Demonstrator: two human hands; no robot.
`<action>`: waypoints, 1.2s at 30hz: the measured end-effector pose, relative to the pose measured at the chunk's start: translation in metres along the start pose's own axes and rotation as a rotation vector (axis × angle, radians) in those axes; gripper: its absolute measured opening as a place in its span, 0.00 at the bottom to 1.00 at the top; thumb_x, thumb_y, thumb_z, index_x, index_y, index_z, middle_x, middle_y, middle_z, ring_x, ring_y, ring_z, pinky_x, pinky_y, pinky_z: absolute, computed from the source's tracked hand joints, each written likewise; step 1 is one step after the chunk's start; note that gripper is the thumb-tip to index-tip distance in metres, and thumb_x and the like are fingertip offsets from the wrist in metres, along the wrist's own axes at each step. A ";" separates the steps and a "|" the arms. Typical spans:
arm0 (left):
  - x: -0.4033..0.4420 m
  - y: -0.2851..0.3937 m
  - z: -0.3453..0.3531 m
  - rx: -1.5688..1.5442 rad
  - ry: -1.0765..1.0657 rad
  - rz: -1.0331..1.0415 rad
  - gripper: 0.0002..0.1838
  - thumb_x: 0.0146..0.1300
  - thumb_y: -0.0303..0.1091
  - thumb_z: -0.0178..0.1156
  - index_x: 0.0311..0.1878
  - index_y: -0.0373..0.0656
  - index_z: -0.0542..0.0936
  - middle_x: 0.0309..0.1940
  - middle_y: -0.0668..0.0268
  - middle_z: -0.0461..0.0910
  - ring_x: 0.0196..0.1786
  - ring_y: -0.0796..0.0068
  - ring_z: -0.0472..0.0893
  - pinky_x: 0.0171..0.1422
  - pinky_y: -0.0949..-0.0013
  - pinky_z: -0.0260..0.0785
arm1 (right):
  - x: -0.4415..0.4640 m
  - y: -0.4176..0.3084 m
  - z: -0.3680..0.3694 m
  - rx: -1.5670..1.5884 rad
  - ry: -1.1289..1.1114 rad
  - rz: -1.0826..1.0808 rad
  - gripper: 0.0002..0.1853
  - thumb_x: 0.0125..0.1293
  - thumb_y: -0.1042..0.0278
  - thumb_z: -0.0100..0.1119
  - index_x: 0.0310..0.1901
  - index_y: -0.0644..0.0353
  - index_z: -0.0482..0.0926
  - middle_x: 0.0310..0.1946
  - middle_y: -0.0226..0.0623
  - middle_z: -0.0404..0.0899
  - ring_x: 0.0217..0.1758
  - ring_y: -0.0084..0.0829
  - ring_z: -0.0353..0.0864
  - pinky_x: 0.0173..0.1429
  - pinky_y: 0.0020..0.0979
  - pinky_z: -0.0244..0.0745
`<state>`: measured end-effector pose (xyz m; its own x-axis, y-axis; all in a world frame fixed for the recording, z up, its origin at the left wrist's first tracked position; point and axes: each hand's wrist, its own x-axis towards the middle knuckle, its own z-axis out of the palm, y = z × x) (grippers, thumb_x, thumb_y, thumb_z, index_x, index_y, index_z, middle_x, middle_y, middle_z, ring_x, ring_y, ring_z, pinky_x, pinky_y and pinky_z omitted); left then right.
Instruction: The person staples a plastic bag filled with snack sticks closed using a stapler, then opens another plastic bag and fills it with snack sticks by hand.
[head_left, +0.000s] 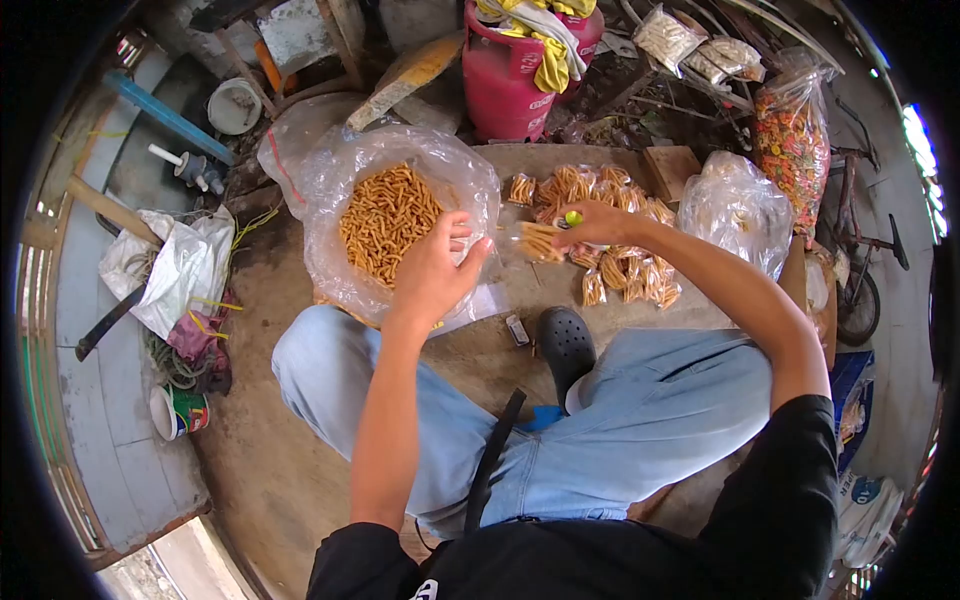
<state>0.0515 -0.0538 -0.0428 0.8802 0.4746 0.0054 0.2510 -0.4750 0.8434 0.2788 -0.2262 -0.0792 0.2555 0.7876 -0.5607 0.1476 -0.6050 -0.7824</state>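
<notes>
Just over the right edge of a big clear plastic bag [320, 190] is my left hand [443, 262], fingers apart and holding nothing. Brown stick snacks [385, 220] fill that bag. My right hand [590, 226] is closed on a small snack packet [538, 242], blurred by motion, and a small yellow-green thing [573, 218] shows at its fingers. Beyond and below my right hand, several small filled packets [628, 272] are heaped on the floor. A small box [517, 330] rests near my shoe.
A pink gas cylinder [505, 80] with cloths stands at the back. To the right are a crumpled clear bag [735, 212], a tall bag of colourful snacks [792, 135] and a bicycle [858, 250]. White sacks [185, 265] and a cup [180, 411] lie left.
</notes>
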 end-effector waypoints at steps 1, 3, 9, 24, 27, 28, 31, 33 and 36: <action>-0.001 -0.001 -0.003 0.089 0.013 -0.012 0.23 0.63 0.41 0.61 0.57 0.38 0.72 0.48 0.56 0.81 0.48 0.68 0.82 0.51 0.69 0.74 | 0.010 0.023 -0.010 -0.159 -0.007 0.065 0.15 0.55 0.59 0.66 0.36 0.61 0.80 0.19 0.30 0.77 0.20 0.21 0.75 0.22 0.24 0.69; -0.003 -0.003 -0.010 0.054 0.030 -0.022 0.23 0.63 0.40 0.61 0.57 0.38 0.72 0.47 0.56 0.81 0.47 0.69 0.82 0.51 0.69 0.73 | 0.034 0.081 -0.029 -0.445 -0.008 0.196 0.18 0.53 0.58 0.67 0.40 0.63 0.79 0.22 0.35 0.79 0.20 0.26 0.76 0.23 0.27 0.72; -0.019 0.010 -0.038 0.028 0.122 -0.011 0.23 0.63 0.39 0.62 0.57 0.38 0.72 0.47 0.56 0.81 0.46 0.70 0.82 0.51 0.69 0.73 | 0.035 0.183 -0.015 -0.676 0.386 0.407 0.25 0.53 0.52 0.64 0.48 0.62 0.80 0.38 0.45 0.83 0.38 0.38 0.84 0.41 0.39 0.79; -0.076 0.037 -0.081 0.121 0.281 -0.015 0.21 0.63 0.35 0.62 0.57 0.40 0.72 0.46 0.60 0.82 0.44 0.72 0.81 0.51 0.69 0.72 | 0.104 0.151 0.096 -0.900 0.186 0.196 0.31 0.57 0.54 0.57 0.59 0.61 0.65 0.48 0.54 0.79 0.49 0.51 0.81 0.50 0.46 0.77; -0.086 0.036 -0.086 0.120 0.280 -0.024 0.21 0.63 0.34 0.62 0.57 0.41 0.72 0.45 0.60 0.82 0.44 0.72 0.81 0.51 0.69 0.72 | 0.126 0.162 0.155 -0.907 0.014 0.052 0.32 0.56 0.54 0.60 0.59 0.61 0.64 0.51 0.53 0.77 0.53 0.48 0.79 0.52 0.45 0.76; -0.089 0.038 -0.088 0.149 0.306 -0.004 0.21 0.62 0.36 0.63 0.56 0.41 0.73 0.44 0.59 0.82 0.43 0.70 0.82 0.49 0.68 0.73 | 0.128 0.158 0.176 -0.919 -0.020 0.076 0.32 0.56 0.54 0.62 0.59 0.61 0.64 0.51 0.52 0.76 0.54 0.47 0.78 0.53 0.44 0.76; -0.099 0.042 -0.097 0.217 0.324 0.004 0.21 0.61 0.38 0.64 0.55 0.42 0.73 0.43 0.59 0.83 0.41 0.68 0.83 0.47 0.67 0.74 | 0.137 0.169 0.226 -0.849 -0.008 0.066 0.33 0.56 0.54 0.64 0.59 0.61 0.64 0.51 0.50 0.76 0.55 0.45 0.78 0.54 0.44 0.76; -0.105 0.047 -0.106 0.250 0.311 -0.014 0.21 0.61 0.37 0.64 0.56 0.42 0.73 0.43 0.60 0.83 0.41 0.68 0.83 0.47 0.66 0.74 | 0.127 0.164 0.247 -0.859 0.046 0.039 0.32 0.56 0.53 0.64 0.58 0.62 0.65 0.50 0.49 0.77 0.55 0.45 0.77 0.54 0.43 0.76; -0.110 0.068 -0.120 0.358 0.274 0.015 0.22 0.60 0.37 0.64 0.56 0.43 0.72 0.43 0.60 0.83 0.41 0.68 0.83 0.47 0.66 0.74 | 0.102 0.139 0.247 -0.882 0.113 -0.011 0.30 0.58 0.50 0.62 0.55 0.62 0.67 0.49 0.49 0.77 0.55 0.46 0.78 0.54 0.44 0.76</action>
<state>-0.0761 -0.0493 0.0787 0.7579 0.6215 0.1985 0.4051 -0.6867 0.6036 0.0893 -0.2008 -0.3125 0.3357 0.8058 -0.4879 0.8207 -0.5044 -0.2683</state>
